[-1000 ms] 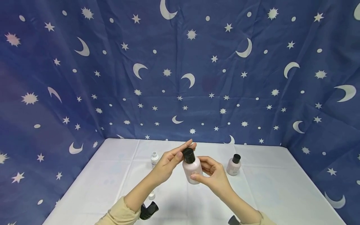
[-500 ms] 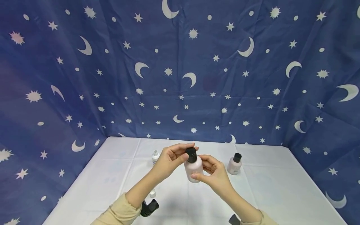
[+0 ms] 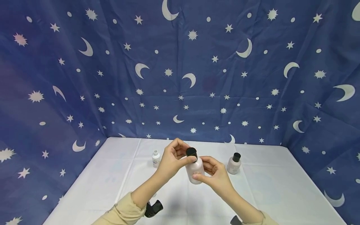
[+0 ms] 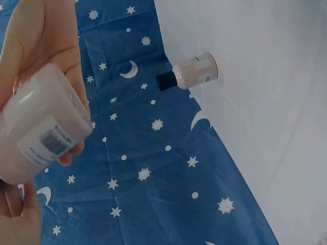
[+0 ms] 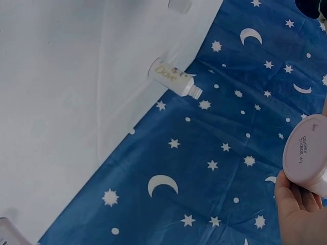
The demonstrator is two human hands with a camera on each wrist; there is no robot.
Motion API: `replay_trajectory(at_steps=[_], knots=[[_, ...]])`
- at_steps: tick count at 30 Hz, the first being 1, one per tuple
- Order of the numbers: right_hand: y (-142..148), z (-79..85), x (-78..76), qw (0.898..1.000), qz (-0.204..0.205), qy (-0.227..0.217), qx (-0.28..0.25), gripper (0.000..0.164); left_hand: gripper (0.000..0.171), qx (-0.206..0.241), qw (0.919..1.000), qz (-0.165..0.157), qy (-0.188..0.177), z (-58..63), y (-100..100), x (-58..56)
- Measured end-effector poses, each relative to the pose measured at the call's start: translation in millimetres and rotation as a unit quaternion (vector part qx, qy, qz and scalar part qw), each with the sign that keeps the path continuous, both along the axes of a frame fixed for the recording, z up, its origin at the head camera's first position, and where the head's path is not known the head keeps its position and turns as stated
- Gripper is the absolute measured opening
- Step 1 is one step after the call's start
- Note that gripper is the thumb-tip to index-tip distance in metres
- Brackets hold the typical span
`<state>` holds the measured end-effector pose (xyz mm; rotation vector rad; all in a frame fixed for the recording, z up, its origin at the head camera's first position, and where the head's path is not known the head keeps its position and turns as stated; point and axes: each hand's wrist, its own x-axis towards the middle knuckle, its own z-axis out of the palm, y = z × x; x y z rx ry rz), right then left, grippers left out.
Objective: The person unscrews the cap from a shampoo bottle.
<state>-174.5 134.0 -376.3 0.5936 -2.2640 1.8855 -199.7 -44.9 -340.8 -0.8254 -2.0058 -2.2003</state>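
Observation:
A pale pink bottle (image 3: 195, 172) with a black cap (image 3: 191, 152) is held up, slightly tilted, above the white table. My right hand (image 3: 216, 175) grips its body, thumb in front and fingers behind. My left hand (image 3: 172, 160) pinches the black cap between thumb and curled fingers. The cap sits on the bottle's neck. In the left wrist view the held bottle (image 4: 46, 127) shows a barcode label. The right wrist view shows the underside of the bottle (image 5: 306, 148) with small print, and fingers of my right hand (image 5: 299, 214) round it.
Behind my left hand stands an uncapped white Dove bottle (image 3: 156, 158). A loose white cap (image 5: 180, 5) lies on the table (image 3: 267, 181). A second pink bottle with a black cap (image 3: 233, 163) stands to the right. A blue moon-and-star curtain (image 3: 157, 78) surrounds the table.
My left hand's fingers, straighter before along the cap, are now curled, and its thumb has moved across the cap's front. The right hand and bottle have barely moved.

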Motion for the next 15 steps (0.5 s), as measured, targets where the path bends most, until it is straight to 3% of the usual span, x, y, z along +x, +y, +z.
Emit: replay_trajectory(at_steps=[9, 15], knots=[[-3.6, -0.2, 2.2, 1.0, 0.004, -0.019, 0.005, 0.046, 0.044, -0.033, 0.9991, 0.005, 0.028, -0.2, 1.4, 2.3], [-6.1, 1.8, 2.2, 1.0, 0.01, -0.016, 0.002, 0.046, 0.054, -0.018, 0.9983, -0.036, 0.042, -2.5, -6.0, 3.0]])
